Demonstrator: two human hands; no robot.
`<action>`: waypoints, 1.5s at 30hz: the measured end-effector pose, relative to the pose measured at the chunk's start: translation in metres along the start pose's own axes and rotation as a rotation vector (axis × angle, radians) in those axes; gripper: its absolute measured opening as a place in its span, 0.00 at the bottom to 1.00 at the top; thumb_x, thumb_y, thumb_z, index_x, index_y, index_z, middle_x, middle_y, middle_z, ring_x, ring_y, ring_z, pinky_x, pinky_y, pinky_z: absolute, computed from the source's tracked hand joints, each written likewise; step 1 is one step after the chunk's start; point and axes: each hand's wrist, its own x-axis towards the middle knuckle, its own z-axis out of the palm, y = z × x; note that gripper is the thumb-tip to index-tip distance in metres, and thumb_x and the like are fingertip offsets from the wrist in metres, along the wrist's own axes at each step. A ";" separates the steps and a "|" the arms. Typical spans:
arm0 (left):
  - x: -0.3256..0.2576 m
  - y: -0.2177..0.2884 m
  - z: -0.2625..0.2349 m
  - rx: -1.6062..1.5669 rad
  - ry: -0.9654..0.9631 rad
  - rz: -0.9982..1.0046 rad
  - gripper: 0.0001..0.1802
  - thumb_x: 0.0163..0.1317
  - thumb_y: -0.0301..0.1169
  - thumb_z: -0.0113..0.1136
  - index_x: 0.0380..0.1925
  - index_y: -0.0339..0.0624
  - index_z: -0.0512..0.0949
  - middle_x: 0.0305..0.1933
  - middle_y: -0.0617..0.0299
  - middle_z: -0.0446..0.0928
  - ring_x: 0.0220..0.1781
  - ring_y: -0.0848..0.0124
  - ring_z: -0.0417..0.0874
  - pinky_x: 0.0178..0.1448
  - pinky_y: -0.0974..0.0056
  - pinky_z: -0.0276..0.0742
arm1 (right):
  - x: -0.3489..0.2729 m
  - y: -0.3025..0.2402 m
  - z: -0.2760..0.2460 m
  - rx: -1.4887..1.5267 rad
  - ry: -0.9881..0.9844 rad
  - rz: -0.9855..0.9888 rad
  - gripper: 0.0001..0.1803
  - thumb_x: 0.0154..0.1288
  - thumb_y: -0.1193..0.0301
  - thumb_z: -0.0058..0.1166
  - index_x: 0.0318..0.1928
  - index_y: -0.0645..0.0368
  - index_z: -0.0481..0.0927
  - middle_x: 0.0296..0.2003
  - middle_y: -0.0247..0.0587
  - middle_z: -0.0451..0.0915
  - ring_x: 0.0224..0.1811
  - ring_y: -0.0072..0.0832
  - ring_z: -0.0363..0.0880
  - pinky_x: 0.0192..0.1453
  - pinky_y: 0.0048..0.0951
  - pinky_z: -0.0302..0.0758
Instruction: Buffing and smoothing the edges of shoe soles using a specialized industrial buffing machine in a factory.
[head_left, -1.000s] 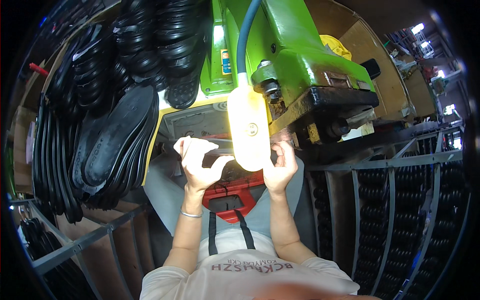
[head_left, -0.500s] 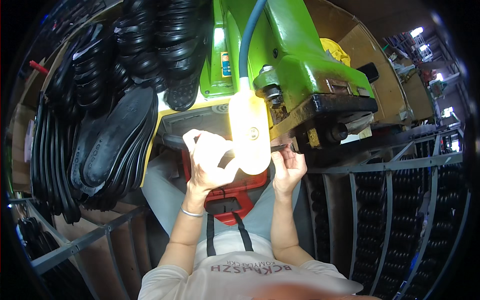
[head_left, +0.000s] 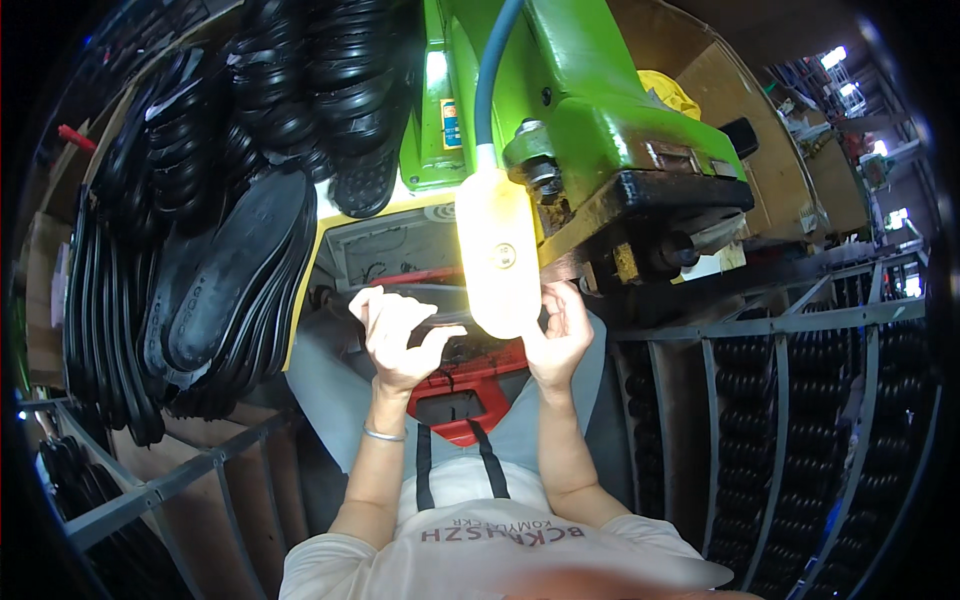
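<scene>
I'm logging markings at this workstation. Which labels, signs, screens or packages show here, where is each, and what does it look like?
Label: on the green machine's upright column, a small upright rectangle, orange above and blue below.
Round emblem: middle of the glowing yellow lamp, a small circle.
Cardboard box: far left behind the black soles, brown, mostly hidden.
Printed lettering: across the person's pale shirt, dark red.
No screens show.

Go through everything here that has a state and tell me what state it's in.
lamp: lit, glowing yellow.
left hand: fingers curled on a dark sole piece under the lamp.
right hand: raised beside the lamp, grip hidden.
black soles: stacked on the left rack.
green machine: motion not discernible.
</scene>
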 end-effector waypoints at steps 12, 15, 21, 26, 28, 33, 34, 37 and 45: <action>0.031 0.013 0.000 0.132 -0.164 0.286 0.14 0.42 0.37 0.72 0.29 0.46 0.81 0.25 0.68 0.73 0.30 0.69 0.74 0.57 0.48 0.60 | -0.004 0.020 -0.013 0.300 0.062 0.087 0.24 0.59 0.82 0.61 0.55 0.69 0.69 0.47 0.45 0.77 0.48 0.28 0.77 0.55 0.27 0.73; 0.035 0.018 0.003 0.130 -0.185 0.252 0.14 0.41 0.36 0.73 0.28 0.46 0.81 0.25 0.68 0.74 0.31 0.69 0.75 0.57 0.48 0.60 | -0.003 0.022 -0.015 0.309 0.078 0.101 0.22 0.60 0.82 0.60 0.54 0.69 0.70 0.45 0.43 0.78 0.46 0.26 0.78 0.53 0.25 0.74; 0.042 0.018 0.013 0.070 -0.170 0.201 0.13 0.38 0.33 0.72 0.27 0.48 0.80 0.26 0.68 0.75 0.32 0.68 0.77 0.56 0.50 0.60 | 0.007 0.012 -0.011 0.294 0.170 0.113 0.20 0.60 0.82 0.60 0.53 0.69 0.72 0.46 0.43 0.79 0.45 0.26 0.79 0.53 0.24 0.74; 0.042 0.014 0.011 0.027 -0.146 0.159 0.14 0.36 0.32 0.73 0.27 0.48 0.80 0.26 0.67 0.75 0.32 0.67 0.77 0.54 0.52 0.61 | 0.006 0.011 -0.012 0.248 0.129 0.105 0.21 0.60 0.84 0.57 0.55 0.72 0.70 0.48 0.46 0.77 0.47 0.27 0.77 0.54 0.25 0.73; 0.038 0.011 0.009 0.014 -0.134 0.137 0.15 0.36 0.32 0.73 0.27 0.48 0.79 0.26 0.67 0.75 0.32 0.67 0.77 0.53 0.53 0.61 | 0.006 0.007 -0.011 0.207 0.093 0.112 0.23 0.61 0.84 0.54 0.57 0.75 0.67 0.49 0.50 0.75 0.50 0.29 0.76 0.55 0.27 0.73; 0.016 0.004 0.005 -0.077 -0.040 -0.105 0.17 0.35 0.32 0.76 0.24 0.45 0.77 0.26 0.64 0.76 0.31 0.65 0.76 0.51 0.59 0.63 | 0.000 -0.001 -0.002 -0.013 0.008 0.131 0.18 0.56 0.88 0.57 0.48 0.73 0.70 0.41 0.42 0.73 0.45 0.23 0.76 0.49 0.21 0.74; 0.008 0.001 0.005 -0.075 -0.045 -0.154 0.16 0.35 0.30 0.76 0.24 0.44 0.77 0.26 0.63 0.76 0.32 0.64 0.75 0.48 0.59 0.65 | -0.004 0.013 -0.004 -0.113 -0.016 -0.026 0.19 0.54 0.88 0.58 0.47 0.72 0.71 0.44 0.42 0.73 0.45 0.23 0.76 0.49 0.21 0.75; -0.019 -0.007 0.009 -0.167 0.072 -0.234 0.17 0.34 0.28 0.76 0.25 0.42 0.77 0.26 0.61 0.75 0.31 0.62 0.75 0.49 0.55 0.68 | -0.009 0.008 0.006 -0.160 -0.054 -0.039 0.26 0.51 0.88 0.60 0.52 0.74 0.68 0.50 0.46 0.72 0.52 0.30 0.76 0.57 0.27 0.73; -0.015 0.018 -0.013 0.092 -0.142 0.210 0.15 0.39 0.26 0.69 0.32 0.41 0.80 0.29 0.66 0.75 0.34 0.66 0.74 0.54 0.47 0.64 | -0.017 0.011 -0.014 0.405 -0.144 0.200 0.39 0.56 0.78 0.59 0.66 0.72 0.57 0.59 0.52 0.69 0.63 0.36 0.68 0.68 0.35 0.62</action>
